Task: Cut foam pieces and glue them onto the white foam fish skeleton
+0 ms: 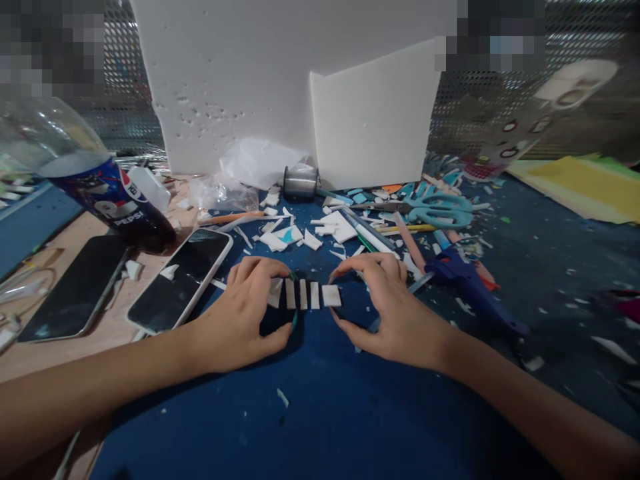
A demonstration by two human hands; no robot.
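A row of small white foam pieces lies on the blue mat, between my two hands. My left hand (247, 313) rests at the row's left end, thumb and index finger apart around a narrow foam strip (291, 294); the long green nails come close to its ends. My right hand (390, 313) curves the same way around a squarish foam block (331, 295) at the right end. Whether the nails touch these pieces I cannot tell. Two thin foam strips (315, 295) stand in the middle, with narrow gaps between. Another foam piece (275, 292) is partly behind my left fingers.
Foam scraps (280, 237), a wire spool (301, 183), blue scissors (440, 208) and pens lie behind my hands. A blue glue gun (475, 293) is at right. Two phones (183, 280) and a cut Pepsi bottle (115, 203) stand left. White foam boards (375, 120) rise at the back.
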